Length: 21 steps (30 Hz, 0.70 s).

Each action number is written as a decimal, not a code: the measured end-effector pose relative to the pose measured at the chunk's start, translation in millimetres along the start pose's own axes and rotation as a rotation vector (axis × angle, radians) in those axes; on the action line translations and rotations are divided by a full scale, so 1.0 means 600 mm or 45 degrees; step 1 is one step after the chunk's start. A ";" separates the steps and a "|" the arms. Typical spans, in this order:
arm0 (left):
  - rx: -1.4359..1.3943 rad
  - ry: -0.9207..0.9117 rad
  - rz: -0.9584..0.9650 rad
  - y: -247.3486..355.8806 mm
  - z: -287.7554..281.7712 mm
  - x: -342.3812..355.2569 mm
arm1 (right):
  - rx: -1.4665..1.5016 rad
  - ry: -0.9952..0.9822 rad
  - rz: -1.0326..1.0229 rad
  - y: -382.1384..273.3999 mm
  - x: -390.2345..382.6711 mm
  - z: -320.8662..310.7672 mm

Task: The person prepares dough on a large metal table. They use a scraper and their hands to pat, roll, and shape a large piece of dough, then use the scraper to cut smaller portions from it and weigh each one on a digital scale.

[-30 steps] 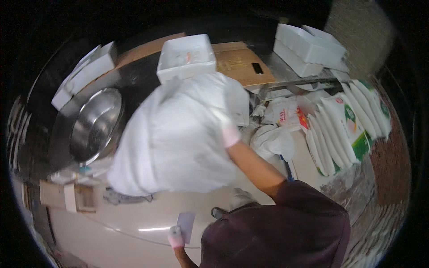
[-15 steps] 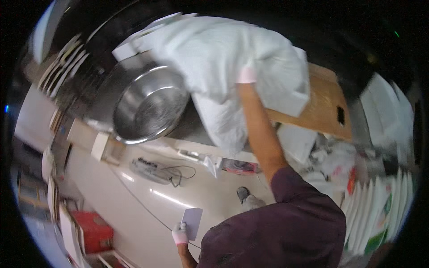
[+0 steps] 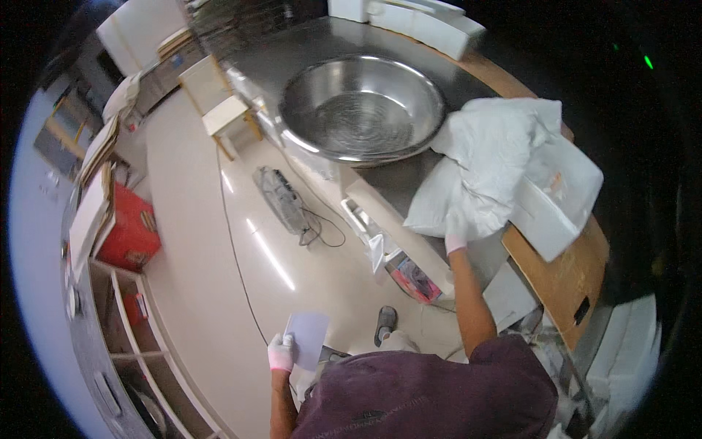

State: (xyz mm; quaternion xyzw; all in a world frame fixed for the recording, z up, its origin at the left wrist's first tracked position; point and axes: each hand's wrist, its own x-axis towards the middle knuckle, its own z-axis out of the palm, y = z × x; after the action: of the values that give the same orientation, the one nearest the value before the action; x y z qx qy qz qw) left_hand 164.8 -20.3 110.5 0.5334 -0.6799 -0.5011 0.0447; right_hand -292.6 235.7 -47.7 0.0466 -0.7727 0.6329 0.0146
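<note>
My left hand [image 3: 281, 353], in a white glove with a pink cuff, is low in the picture and closed on a thin, pale rectangular sheet [image 3: 308, 338]. My right arm stretches forward to the worktop. At its end my right hand [image 3: 456, 235], gloved the same way, grips the near edge of a crumpled white cloth [image 3: 493, 157]; its fingertips blend into the folds. The cloth lies bunched on the worktop against a white foam box [image 3: 563, 201]. To its left stands a wide, shiny metal basin [image 3: 351, 121] with a ridged bottom.
A wooden board [image 3: 563, 271] with a slot lies right of the foam box. On the floor are a grey device with a cable [image 3: 281, 201] and a small chair [image 3: 223, 113]. A red box [image 3: 131, 230] rests on the shelf unit at left. More white boxes [image 3: 420, 25] stand at the back.
My view has swung, so the basin now sits more centrally. The white cloth, spread wide and high before, has come down into a smaller heap, uncovering the foam box. The pale sheet stays in my left hand.
</note>
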 end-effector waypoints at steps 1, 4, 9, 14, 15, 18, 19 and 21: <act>-0.107 0.037 -0.047 -0.008 -0.014 -0.003 | 0.046 -0.114 0.004 0.000 -0.036 0.038; -0.327 0.116 -0.075 -0.020 -0.044 0.010 | 0.373 -0.528 0.146 -0.047 -0.166 0.171; -0.364 0.256 0.112 -0.060 -0.002 0.078 | 0.479 -1.413 0.562 -0.091 -0.302 0.277; -0.601 0.331 -0.035 0.036 0.104 0.148 | 0.266 -1.973 0.392 -0.085 -0.249 0.379; -0.589 0.351 -0.036 0.046 0.140 0.160 | 0.195 -2.040 0.209 -0.082 -0.213 0.402; -0.651 0.387 -0.031 0.081 0.248 0.244 | 0.021 -2.128 0.323 0.032 -0.103 0.424; -0.678 0.402 -0.042 0.093 0.284 0.262 | 0.074 -2.128 0.370 0.066 -0.061 0.423; -0.944 0.413 0.000 0.138 0.216 0.313 | 0.117 -2.146 0.426 0.040 0.005 0.460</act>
State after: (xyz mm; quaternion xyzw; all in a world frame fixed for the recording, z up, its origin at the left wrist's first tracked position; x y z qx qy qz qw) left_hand -49.1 -88.7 18.0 0.5534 -0.4373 -0.6216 0.3409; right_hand -287.5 -30.0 -125.7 0.3868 -0.4961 0.4117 -0.6594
